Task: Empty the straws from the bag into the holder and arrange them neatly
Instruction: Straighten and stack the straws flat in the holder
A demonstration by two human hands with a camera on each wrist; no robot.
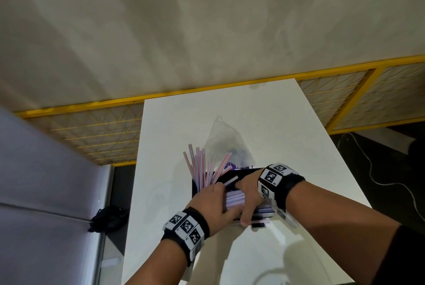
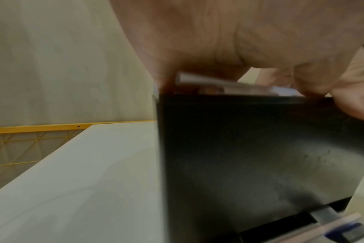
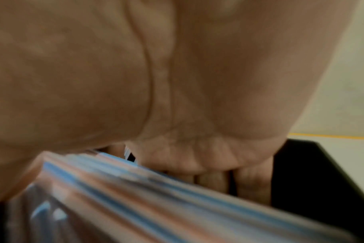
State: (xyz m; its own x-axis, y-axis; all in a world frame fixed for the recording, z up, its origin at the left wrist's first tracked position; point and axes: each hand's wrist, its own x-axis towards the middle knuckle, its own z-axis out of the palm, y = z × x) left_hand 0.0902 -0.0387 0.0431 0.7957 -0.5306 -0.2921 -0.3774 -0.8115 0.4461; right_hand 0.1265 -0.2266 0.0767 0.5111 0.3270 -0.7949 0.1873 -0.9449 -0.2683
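A black box holder (image 1: 243, 173) stands on the white table (image 1: 287, 146). Striped pink and blue straws (image 1: 200, 165) stick up and fan out of its far left corner. More straws (image 1: 234, 199) lie flat as a bundle across its top. My left hand (image 1: 213, 202) grips that bundle from the left, and my right hand (image 1: 247, 192) curls round it from the right, thumb over the front wall. The right wrist view shows the blurred straws (image 3: 135, 197) under my right hand (image 3: 156, 82). A crumpled clear bag (image 1: 225, 140) lies behind the holder.
A slot low on the holder's front (image 2: 239, 156) shows a few straw ends (image 2: 343, 225). Yellow mesh fencing (image 1: 92, 133) runs behind the table. A grey cabinet (image 1: 46, 192) stands to the left, a black object (image 1: 108, 218) lies on the floor, and a cable (image 1: 372, 169) trails at the right.
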